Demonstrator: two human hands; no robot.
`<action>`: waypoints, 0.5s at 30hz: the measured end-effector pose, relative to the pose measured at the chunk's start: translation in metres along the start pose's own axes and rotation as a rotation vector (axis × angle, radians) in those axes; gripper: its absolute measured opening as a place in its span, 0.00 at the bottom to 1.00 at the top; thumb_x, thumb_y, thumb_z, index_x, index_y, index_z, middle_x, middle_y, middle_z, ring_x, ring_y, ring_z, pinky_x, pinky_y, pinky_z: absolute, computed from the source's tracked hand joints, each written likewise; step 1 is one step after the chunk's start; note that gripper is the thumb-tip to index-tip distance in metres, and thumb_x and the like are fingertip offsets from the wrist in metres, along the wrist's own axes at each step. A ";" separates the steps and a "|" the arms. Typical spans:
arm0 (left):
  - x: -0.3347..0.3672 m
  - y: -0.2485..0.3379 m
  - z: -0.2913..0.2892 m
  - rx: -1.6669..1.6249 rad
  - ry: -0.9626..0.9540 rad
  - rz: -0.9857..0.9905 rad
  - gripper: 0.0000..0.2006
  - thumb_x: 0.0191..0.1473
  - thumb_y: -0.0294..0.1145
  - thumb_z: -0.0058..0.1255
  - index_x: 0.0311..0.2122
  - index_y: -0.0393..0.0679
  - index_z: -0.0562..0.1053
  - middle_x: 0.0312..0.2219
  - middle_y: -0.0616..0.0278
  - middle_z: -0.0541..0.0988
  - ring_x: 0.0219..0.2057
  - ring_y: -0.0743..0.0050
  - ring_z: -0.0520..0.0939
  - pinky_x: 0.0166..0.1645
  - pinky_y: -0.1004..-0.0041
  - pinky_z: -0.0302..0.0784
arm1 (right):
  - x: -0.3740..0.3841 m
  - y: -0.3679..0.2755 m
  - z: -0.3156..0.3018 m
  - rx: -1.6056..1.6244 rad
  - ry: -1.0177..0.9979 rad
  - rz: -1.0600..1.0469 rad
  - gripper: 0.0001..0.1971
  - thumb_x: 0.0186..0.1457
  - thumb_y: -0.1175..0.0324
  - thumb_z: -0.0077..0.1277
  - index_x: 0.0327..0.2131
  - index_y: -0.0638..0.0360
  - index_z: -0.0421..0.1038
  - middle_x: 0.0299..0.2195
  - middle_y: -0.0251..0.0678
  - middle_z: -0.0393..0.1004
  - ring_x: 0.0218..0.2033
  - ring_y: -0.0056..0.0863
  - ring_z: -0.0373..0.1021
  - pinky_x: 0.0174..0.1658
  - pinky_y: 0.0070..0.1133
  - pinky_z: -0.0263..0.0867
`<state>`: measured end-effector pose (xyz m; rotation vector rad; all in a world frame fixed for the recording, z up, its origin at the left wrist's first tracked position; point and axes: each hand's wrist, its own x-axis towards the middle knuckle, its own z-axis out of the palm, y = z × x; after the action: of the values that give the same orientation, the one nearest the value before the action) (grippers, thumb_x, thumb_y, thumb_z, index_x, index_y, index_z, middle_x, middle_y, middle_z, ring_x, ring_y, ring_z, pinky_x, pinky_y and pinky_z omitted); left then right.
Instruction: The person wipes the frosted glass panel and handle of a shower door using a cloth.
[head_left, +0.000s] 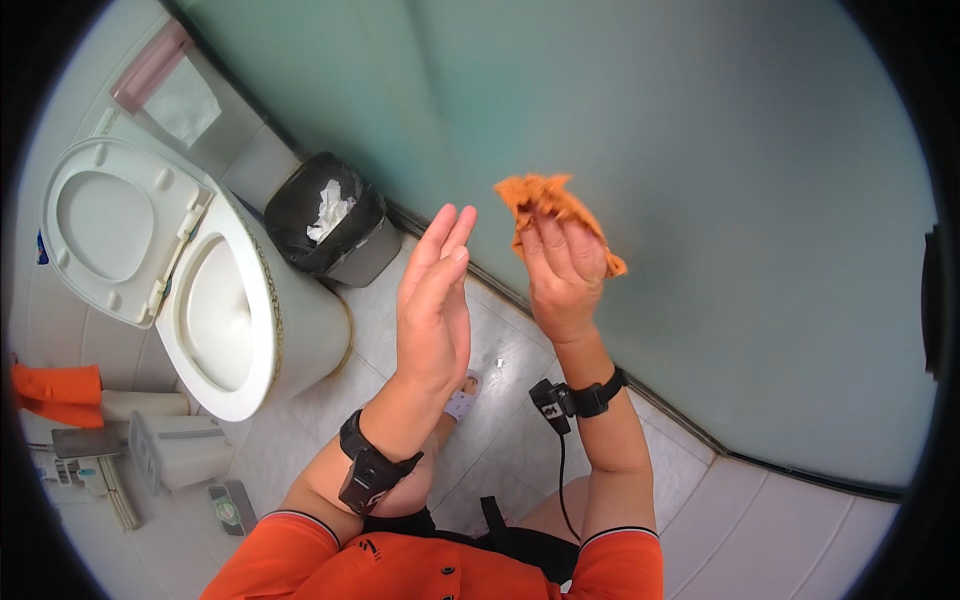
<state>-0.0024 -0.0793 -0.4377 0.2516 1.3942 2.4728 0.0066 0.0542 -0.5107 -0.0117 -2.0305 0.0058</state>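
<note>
My right hand (567,275) presses an orange cloth (550,196) against a large frosted glass panel (740,250). The cloth is bunched up, with its edges sticking out past my fingers. To the left of it, my left hand (435,300) is raised with the fingers stretched out and nothing in it. That hand hovers in front of the lower edge of the glass, apart from the cloth. Each forearm wears a black strap with a small device, and a cable hangs from the right one.
A white toilet (270,310) with its lid up stands at the left. Beside it is a bin (365,255) lined with a black bag, holding crumpled paper. At the lower left are an orange cloth (58,393), a pale container (185,450) and a brush-like tool (118,492). Tiled floor lies below.
</note>
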 end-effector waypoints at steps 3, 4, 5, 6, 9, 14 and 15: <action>-0.007 0.005 0.004 0.017 -0.024 -0.010 0.30 0.51 0.34 0.39 0.57 0.31 0.50 0.56 0.49 0.57 0.59 0.66 0.53 0.61 0.69 0.40 | -0.085 0.019 0.031 0.087 -0.333 -0.123 0.12 0.42 0.70 0.47 0.34 0.56 0.72 0.41 0.29 0.70 0.45 0.24 0.64 0.43 0.25 0.60; -0.009 0.004 0.004 0.044 -0.033 -0.007 0.30 0.51 0.34 0.39 0.57 0.31 0.50 0.56 0.48 0.57 0.59 0.65 0.53 0.61 0.68 0.39 | -0.128 0.025 0.043 0.123 -0.449 -0.099 0.13 0.41 0.70 0.47 0.35 0.57 0.72 0.40 0.29 0.70 0.45 0.24 0.64 0.44 0.25 0.60; -0.011 0.005 0.002 0.044 -0.026 -0.005 0.30 0.51 0.34 0.38 0.57 0.31 0.50 0.56 0.48 0.57 0.59 0.65 0.53 0.61 0.68 0.39 | -0.165 0.032 0.052 0.159 -0.563 -0.081 0.14 0.41 0.70 0.46 0.36 0.58 0.71 0.39 0.30 0.70 0.44 0.24 0.64 0.44 0.24 0.60; -0.012 0.008 -0.002 0.047 -0.018 0.002 0.30 0.51 0.34 0.38 0.57 0.31 0.50 0.56 0.48 0.57 0.59 0.65 0.53 0.61 0.68 0.39 | -0.197 0.036 0.054 0.172 -0.628 -0.033 0.14 0.42 0.70 0.46 0.36 0.59 0.71 0.40 0.31 0.70 0.44 0.25 0.64 0.45 0.24 0.60; -0.016 0.016 -0.012 0.036 -0.016 0.010 0.30 0.51 0.34 0.38 0.57 0.31 0.50 0.56 0.47 0.56 0.60 0.64 0.52 0.62 0.67 0.38 | -0.233 0.034 0.055 0.207 -0.756 0.131 0.11 0.45 0.71 0.45 0.34 0.62 0.71 0.41 0.35 0.69 0.44 0.29 0.63 0.49 0.24 0.58; -0.017 0.023 -0.016 0.022 -0.005 0.018 0.29 0.51 0.33 0.36 0.57 0.30 0.49 0.56 0.46 0.56 0.60 0.64 0.52 0.62 0.67 0.38 | -0.138 0.018 0.047 0.329 -0.552 0.085 0.09 0.44 0.74 0.47 0.32 0.64 0.70 0.38 0.39 0.70 0.43 0.34 0.64 0.46 0.28 0.60; -0.018 0.022 -0.018 0.021 0.008 0.018 0.29 0.52 0.33 0.36 0.57 0.30 0.49 0.56 0.47 0.56 0.60 0.64 0.52 0.62 0.67 0.38 | -0.098 0.009 0.038 0.295 -0.435 0.012 0.08 0.45 0.75 0.47 0.31 0.65 0.70 0.37 0.39 0.70 0.42 0.32 0.65 0.43 0.27 0.60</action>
<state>0.0055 -0.1103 -0.4278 0.2600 1.4276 2.4776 0.0158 0.0617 -0.6154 0.1772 -2.4447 0.3417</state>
